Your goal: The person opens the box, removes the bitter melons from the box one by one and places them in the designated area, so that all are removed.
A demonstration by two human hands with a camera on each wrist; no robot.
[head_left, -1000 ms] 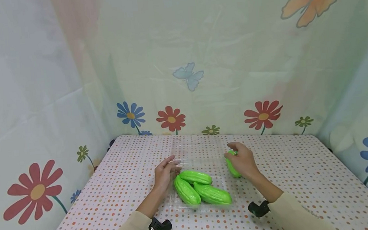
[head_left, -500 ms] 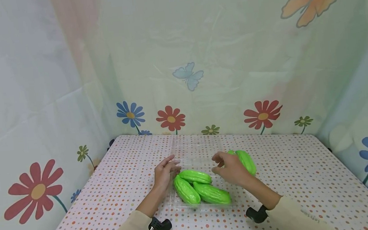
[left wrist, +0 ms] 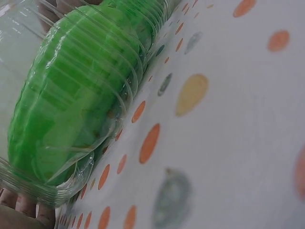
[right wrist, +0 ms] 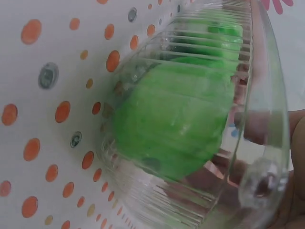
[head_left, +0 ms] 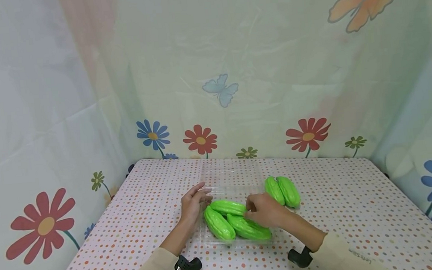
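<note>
A clear plastic clamshell box (head_left: 206, 239) holds three bright green ridged toy-like bitter melons: a left one (head_left: 219, 224), a back one (head_left: 228, 207) and a front right one (head_left: 249, 227). My left hand (head_left: 192, 205) rests against the box's left side; in the left wrist view its fingers (left wrist: 26, 207) lie outside the wall below the rim. My right hand (head_left: 266, 210) reaches over the box's right wall, bent fingers at the right ends of the back and front right melons. Through the plastic in the right wrist view, whether those fingers grip a melon is unclear.
Two more bitter melons (head_left: 282, 191) lie side by side on the dotted tablecloth (head_left: 333, 202), right of the box. The box's clear lid (head_left: 231, 174) lies folded open toward the back. A flowered curtain (head_left: 208, 45) encloses the back and sides.
My right hand has let go of a bitter melon beside another one on the right and moved left over the box to the melons inside. My left hand stays put.
</note>
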